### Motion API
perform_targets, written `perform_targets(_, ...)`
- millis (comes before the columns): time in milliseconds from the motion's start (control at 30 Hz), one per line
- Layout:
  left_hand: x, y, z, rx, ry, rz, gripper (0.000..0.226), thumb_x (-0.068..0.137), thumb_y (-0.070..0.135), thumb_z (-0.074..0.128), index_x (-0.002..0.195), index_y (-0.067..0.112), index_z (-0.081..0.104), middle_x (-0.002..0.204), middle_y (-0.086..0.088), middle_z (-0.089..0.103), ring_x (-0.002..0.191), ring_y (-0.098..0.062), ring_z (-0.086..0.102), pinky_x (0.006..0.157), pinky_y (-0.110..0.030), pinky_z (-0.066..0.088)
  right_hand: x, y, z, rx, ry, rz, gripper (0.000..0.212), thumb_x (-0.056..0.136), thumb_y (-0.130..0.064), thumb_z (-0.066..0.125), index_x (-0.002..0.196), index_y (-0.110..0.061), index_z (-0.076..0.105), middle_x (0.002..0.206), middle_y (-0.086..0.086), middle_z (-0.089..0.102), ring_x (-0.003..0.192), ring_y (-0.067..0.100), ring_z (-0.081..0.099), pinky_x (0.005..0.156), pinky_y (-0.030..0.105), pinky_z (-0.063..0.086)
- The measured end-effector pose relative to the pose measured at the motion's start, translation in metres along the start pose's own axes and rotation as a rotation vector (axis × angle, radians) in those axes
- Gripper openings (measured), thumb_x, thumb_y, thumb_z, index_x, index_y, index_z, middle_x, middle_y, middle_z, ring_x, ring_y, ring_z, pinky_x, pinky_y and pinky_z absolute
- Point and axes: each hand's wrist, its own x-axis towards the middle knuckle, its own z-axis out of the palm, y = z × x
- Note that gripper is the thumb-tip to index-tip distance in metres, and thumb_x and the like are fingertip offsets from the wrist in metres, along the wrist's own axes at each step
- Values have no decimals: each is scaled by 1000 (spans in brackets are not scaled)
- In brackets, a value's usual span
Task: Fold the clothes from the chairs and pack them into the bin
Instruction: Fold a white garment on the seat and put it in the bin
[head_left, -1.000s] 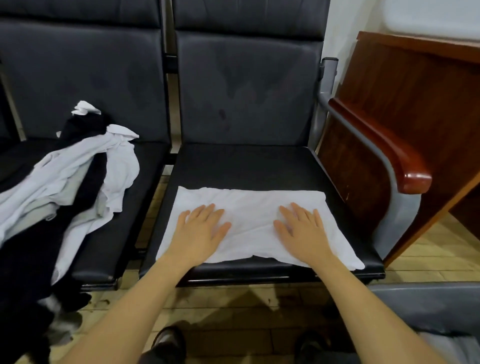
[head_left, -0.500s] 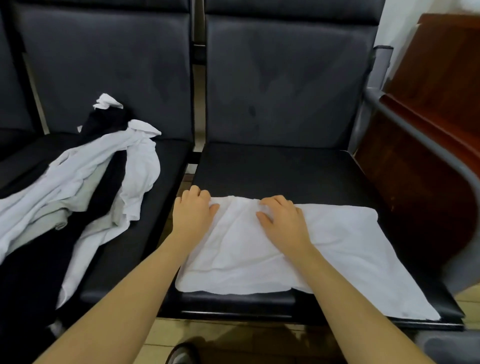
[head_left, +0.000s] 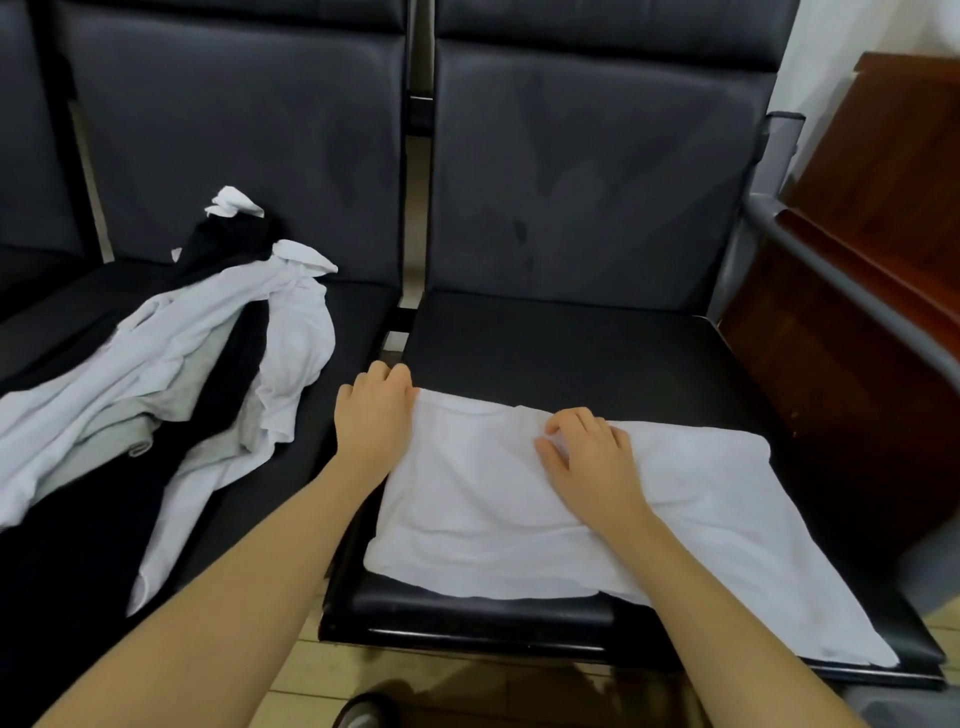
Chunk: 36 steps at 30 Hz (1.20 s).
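Both hands have shifted since a second ago: then they lay flat and spread on the cloth, palms down near its front; now they sit at its far edge with fingers curled. Left hand (head_left: 371, 415) is at the far left corner of the white garment (head_left: 519, 519), knuckles up, fingers bent over the edge; it appears to grip that corner, though the fingertips are hidden under the hand. Right hand (head_left: 592, 457) sits to the right of the left one, about midway along the far edge, thumb and fingers drawn together and pinching up a small ridge of fabric. Garment lies flat on the seat (head_left: 571, 353) under both hands, already folded into a rough rectangle; its near right corner reaches the seat's front lip. Left of the left hand, on the next seat, a pile (head_left: 182, 389) of white, grey and black clothes waits unfolded. Bin not in view. Step in hand, as I judge it: another fold of the white garment, taken from the left end. Next move likely calls for lifting the left portion by the two held points and carrying it rightward over the rest, keeping edges aligned, then pressing flat. Risk: thin cloth may slip or bunch at the pinch, and the overhanging corner could drag the piece off the seat.
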Motion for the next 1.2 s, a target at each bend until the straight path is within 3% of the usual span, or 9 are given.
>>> perform_targets(133, -5, 11, -2, -4, -20, -19, 15, 89, 14, 56, 99, 4, 60, 102, -14, 57, 90, -34, 55, 75, -42, 40, -5, 3, -1, -22, -17, -63, 27, 98, -35, 43, 117, -23, 58, 118, -10, 56, 110, 12, 52, 100, 28, 27)
perform_targets(200, -13, 31, -8, -38, 50, 152, 19, 78, 14, 61, 94, 4, 63, 97, -15, 61, 86, -36, 60, 69, -44, 46, -8, 5, -2, -9, -7, -76, 30, 98, -34, 45, 121, -23, 58, 124, -11, 56, 116, 11, 51, 103, 27, 26)
perform_targets(300, -35, 78, -12, -100, -145, 336, 35, 94, 22, 48, 127, 10, 53, 133, -9, 51, 127, -30, 45, 99, -44, 35, -12, 8, -6, -7, -39, -35, 39, 99, -38, 43, 134, -25, 51, 141, -8, 47, 132, 11, 40, 111, 31, 21)
perform_targets(400, -44, 76, -1, 25, -473, 144, 55, 101, 45, 19, 150, 23, 13, 159, -2, 6, 146, -22, 3, 115, -43, 6, -18, 16, -9, -92, -257, 74, 54, 99, -52, 23, 150, -35, 20, 159, -10, 14, 146, 11, 7, 118, 39, 1)
perform_targets(533, -34, 31, 2, 68, -505, -145, 61, 96, 57, 14, 150, 33, 0, 159, -2, -6, 145, -28, -1, 116, -48, 6, -23, 25, -12, -163, -351, 102, 58, 96, -59, 10, 151, -40, 2, 159, -13, -4, 147, 11, -8, 117, 42, -8)
perform_targets(733, -54, 40, -14, 158, -258, -176, 64, 99, 47, 29, 149, 10, 13, 140, -15, 39, 124, -30, 43, 97, -37, 37, -31, 33, -25, -81, -125, 66, 47, 102, -42, 27, 147, -30, 31, 156, -7, 23, 144, 9, 17, 117, 31, 3)
perform_targets(900, -66, 45, -24, 176, -204, -81, 54, 99, 31, 38, 147, 20, 14, 118, -6, 50, 105, -22, 49, 84, -29, 38, -50, 51, -32, -113, -213, 81, 53, 99, -52, 23, 149, -38, 20, 159, -10, 11, 147, 11, 5, 118, 34, -2)
perform_targets(1033, -68, 45, -41, -236, -164, -120, 47, 99, 15, 40, 144, 18, 28, 119, -11, 47, 89, -23, 53, 70, -27, 38, -61, 50, -29, -180, -274, 38, 66, 87, -66, 4, 149, -44, 7, 159, -14, 0, 147, 12, -5, 117, 40, -10)
perform_targets(1200, -67, 61, -80, -532, 83, 56, 43, 95, 10, 52, 137, 15, 45, 116, -8, 53, 94, -20, 54, 81, -15, 35, -65, 24, -22, -194, -304, 25, 63, 92, -64, 6, 150, -41, 5, 160, -10, -2, 147, 16, -7, 116, 45, -10)
